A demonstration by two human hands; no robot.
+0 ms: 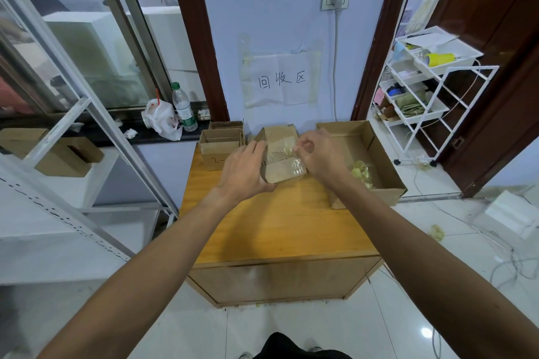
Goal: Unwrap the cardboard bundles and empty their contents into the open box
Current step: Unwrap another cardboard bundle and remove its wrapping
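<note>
Gripping the bundle (280,138), standing on the desk (277,227) just left of the box (385,160), with left hand (243,169) fingers curled round its hidden side, and pinching blurry clear wrap (298,165) with right hand (319,154) fingers.

Arms outstretched; left hand (243,167) gripping, right hand (319,154) pinching.

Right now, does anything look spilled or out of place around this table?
Yes. A yellowish clump lies on the floor right of the table, resembling the scraps inside the open box; it looks dropped.
</note>
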